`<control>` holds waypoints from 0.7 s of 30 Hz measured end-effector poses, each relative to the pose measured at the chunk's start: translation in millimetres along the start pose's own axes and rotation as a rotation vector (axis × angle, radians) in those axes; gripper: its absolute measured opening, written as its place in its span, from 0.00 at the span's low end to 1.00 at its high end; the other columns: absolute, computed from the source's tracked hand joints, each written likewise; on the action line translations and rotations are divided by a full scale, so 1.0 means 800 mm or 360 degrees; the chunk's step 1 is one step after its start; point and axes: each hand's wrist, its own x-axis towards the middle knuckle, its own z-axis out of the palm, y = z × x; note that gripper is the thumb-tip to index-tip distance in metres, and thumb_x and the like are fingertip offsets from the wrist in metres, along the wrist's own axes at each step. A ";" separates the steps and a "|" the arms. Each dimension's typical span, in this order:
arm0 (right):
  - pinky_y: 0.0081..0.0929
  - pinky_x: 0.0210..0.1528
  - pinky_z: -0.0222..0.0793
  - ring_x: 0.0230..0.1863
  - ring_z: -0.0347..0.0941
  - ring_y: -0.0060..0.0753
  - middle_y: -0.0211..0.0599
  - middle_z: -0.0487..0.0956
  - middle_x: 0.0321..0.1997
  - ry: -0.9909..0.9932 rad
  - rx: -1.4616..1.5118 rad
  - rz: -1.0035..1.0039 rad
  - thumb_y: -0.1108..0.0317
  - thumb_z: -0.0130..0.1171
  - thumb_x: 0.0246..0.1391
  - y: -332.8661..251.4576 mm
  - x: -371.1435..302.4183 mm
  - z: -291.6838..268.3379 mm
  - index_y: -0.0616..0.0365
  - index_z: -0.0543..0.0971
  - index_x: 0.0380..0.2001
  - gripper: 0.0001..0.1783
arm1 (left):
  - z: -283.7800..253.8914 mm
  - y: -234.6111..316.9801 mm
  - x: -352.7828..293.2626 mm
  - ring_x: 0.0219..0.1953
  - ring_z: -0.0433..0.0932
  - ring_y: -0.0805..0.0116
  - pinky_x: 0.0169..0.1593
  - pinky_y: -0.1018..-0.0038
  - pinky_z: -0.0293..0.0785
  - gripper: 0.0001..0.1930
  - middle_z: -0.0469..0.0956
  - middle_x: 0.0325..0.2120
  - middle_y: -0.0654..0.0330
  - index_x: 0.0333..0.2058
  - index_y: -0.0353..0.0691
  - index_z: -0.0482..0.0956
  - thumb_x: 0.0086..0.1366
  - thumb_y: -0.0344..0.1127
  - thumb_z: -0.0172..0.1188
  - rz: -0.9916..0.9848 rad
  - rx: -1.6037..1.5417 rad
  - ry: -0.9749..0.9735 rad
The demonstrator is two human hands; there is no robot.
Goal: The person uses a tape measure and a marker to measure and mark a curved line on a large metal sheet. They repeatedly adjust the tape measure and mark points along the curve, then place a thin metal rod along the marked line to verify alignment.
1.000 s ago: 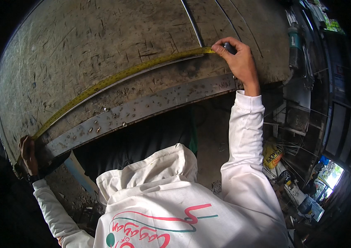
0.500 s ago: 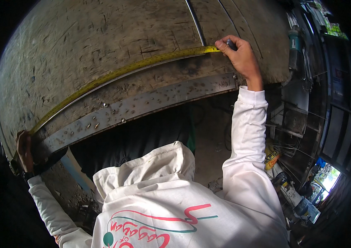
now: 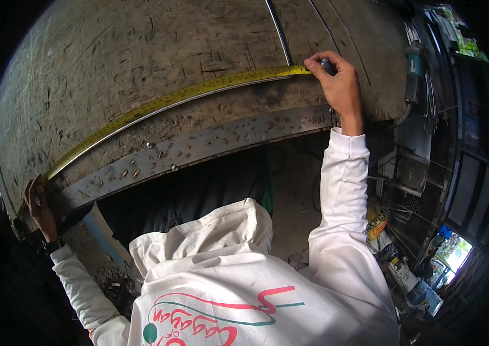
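Note:
A yellow tape measure (image 3: 181, 93) stretches across the worn wooden tabletop, bowed by the lens. Along its near side lies a thin, shiny metal rod (image 3: 140, 120). My left hand (image 3: 40, 209) is closed at the tape's left end; its fingertips are partly hidden, and no tape case shows. At the right end, my right hand (image 3: 341, 86) pinches the tape between thumb and fingers. A short dark, pen-like thing (image 3: 329, 66) sticks out of that same hand. Just beyond the tape, near my right fingertips, a second shiny rod (image 3: 279, 32) ends.
A flat metal strip (image 3: 198, 141) with rough spots and bolt heads runs along the near edge of the wooden tabletop (image 3: 158, 52). To the right are a teal power tool (image 3: 414, 66), a rack with wires and a yellow bag (image 3: 377, 222). My white garment (image 3: 215, 277) fills the near side.
My left hand has turned slightly and moved a little right and down at the tape's end. My right hand keeps its pinch on the tape. The whole view has shifted slightly.

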 end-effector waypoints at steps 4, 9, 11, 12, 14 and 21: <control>0.28 0.38 0.70 0.32 0.73 0.24 0.32 0.82 0.28 -0.0011 0.0005 0.0038 0.55 0.75 0.59 0.010 0.004 -0.001 0.60 0.87 0.39 0.17 | -0.003 0.007 0.004 0.63 0.74 0.57 0.68 0.64 0.68 0.14 0.78 0.58 0.54 0.58 0.41 0.84 0.79 0.33 0.56 0.0083 -0.0046 -0.0050; 0.29 0.36 0.70 0.30 0.71 0.24 0.32 0.81 0.27 -0.0054 -0.0021 0.0083 0.55 0.74 0.59 0.011 0.009 -0.004 0.60 0.88 0.39 0.17 | -0.008 0.009 0.003 0.63 0.75 0.58 0.66 0.66 0.69 0.15 0.78 0.58 0.54 0.59 0.41 0.84 0.78 0.32 0.57 -0.0015 -0.0148 -0.0129; 0.29 0.35 0.69 0.30 0.71 0.24 0.32 0.81 0.27 -0.0068 -0.0078 0.0125 0.55 0.74 0.60 0.005 0.010 -0.004 0.60 0.88 0.39 0.17 | -0.010 0.009 0.003 0.63 0.75 0.58 0.66 0.66 0.69 0.15 0.79 0.57 0.54 0.59 0.41 0.84 0.78 0.32 0.57 -0.0095 -0.0195 -0.0158; 0.29 0.35 0.69 0.30 0.71 0.24 0.32 0.81 0.27 -0.0077 -0.0077 0.0130 0.55 0.74 0.60 0.005 0.010 -0.005 0.60 0.88 0.39 0.18 | -0.011 0.010 0.004 0.63 0.76 0.58 0.66 0.67 0.70 0.15 0.79 0.57 0.54 0.59 0.41 0.84 0.78 0.31 0.57 -0.0134 -0.0221 -0.0173; 0.29 0.34 0.69 0.29 0.71 0.24 0.32 0.81 0.27 -0.0095 -0.0076 0.0139 0.55 0.74 0.60 0.006 0.011 -0.006 0.60 0.88 0.39 0.18 | -0.010 0.012 0.005 0.62 0.76 0.59 0.65 0.67 0.70 0.15 0.79 0.56 0.54 0.59 0.41 0.84 0.78 0.31 0.57 -0.0075 -0.0073 -0.0147; 0.29 0.33 0.67 0.28 0.68 0.22 0.30 0.77 0.24 -0.0121 -0.0016 0.0169 0.56 0.73 0.61 0.013 0.015 -0.006 0.62 0.87 0.37 0.17 | -0.012 0.007 0.005 0.62 0.76 0.59 0.65 0.67 0.71 0.15 0.79 0.57 0.54 0.58 0.41 0.84 0.78 0.30 0.57 -0.0015 -0.0022 -0.0147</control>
